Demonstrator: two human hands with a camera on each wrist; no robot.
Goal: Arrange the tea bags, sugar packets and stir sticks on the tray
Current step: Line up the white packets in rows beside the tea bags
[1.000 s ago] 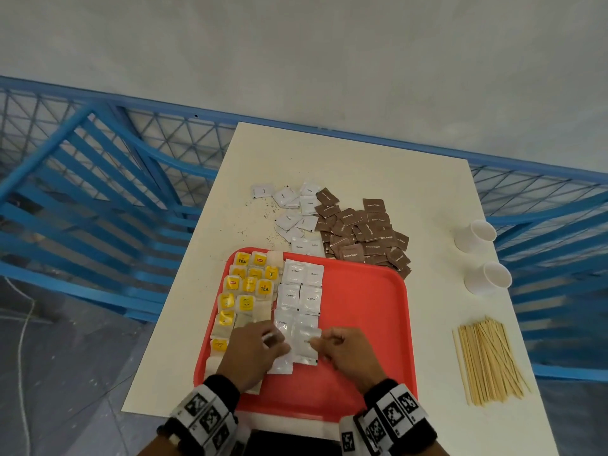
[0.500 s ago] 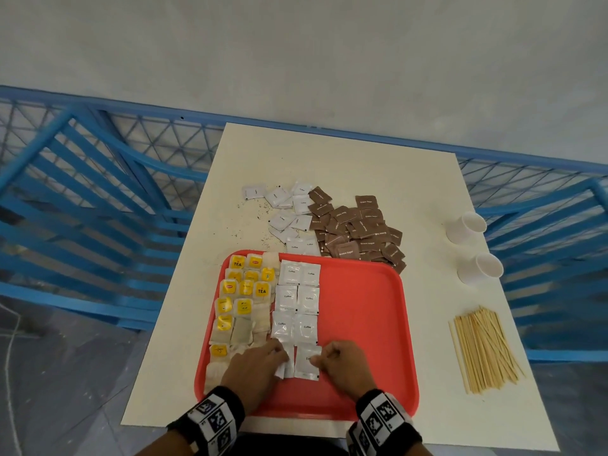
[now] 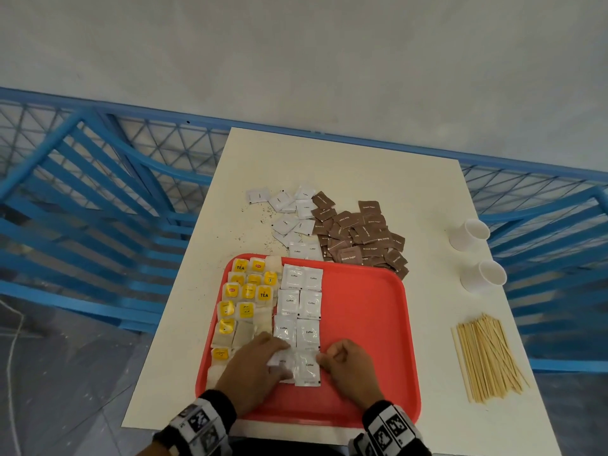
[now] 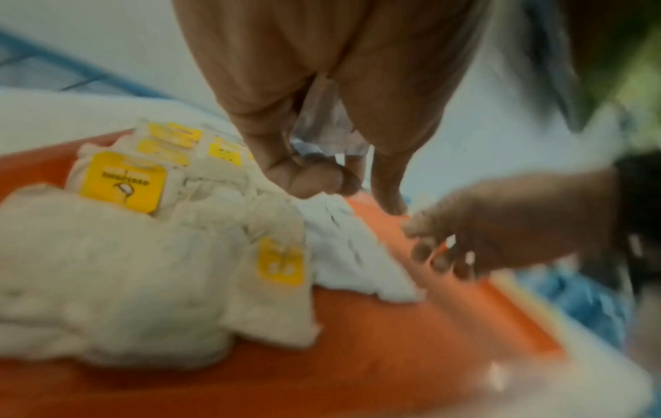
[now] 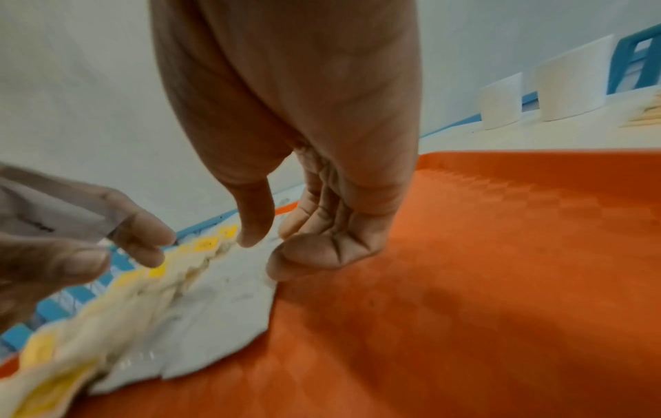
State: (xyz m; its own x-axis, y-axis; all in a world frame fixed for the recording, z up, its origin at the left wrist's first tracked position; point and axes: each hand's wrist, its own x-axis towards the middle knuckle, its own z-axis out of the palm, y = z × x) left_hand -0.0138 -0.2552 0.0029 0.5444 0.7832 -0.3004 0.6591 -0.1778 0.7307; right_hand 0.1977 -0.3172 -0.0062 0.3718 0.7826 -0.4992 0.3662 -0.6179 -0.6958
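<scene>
A red tray (image 3: 362,324) lies at the table's near edge. Tea bags (image 3: 245,291) with yellow tags fill its left side, and white packets (image 3: 301,304) lie beside them in two columns. My left hand (image 3: 279,360) pinches a white packet (image 4: 329,124) just above the near end of the left column. My right hand (image 3: 332,357) has its fingers curled and holds nothing. Its knuckles rest at the right edge of the nearest flat packet (image 5: 222,305). Brown sugar packets (image 3: 362,235) and loose white packets (image 3: 289,218) are heaped beyond the tray. Stir sticks (image 3: 487,357) lie at the right.
Two white paper cups (image 3: 468,233) (image 3: 483,276) stand near the table's right edge, beyond the sticks. Dark crumbs are scattered left of the loose packets. Blue railings surround the table on the left, back and right. The tray's right half (image 5: 465,282) is bare.
Both hands have come a little nearer along the packet columns. A white packet now lies flat at the near end of the right column. The left hand still holds its packet.
</scene>
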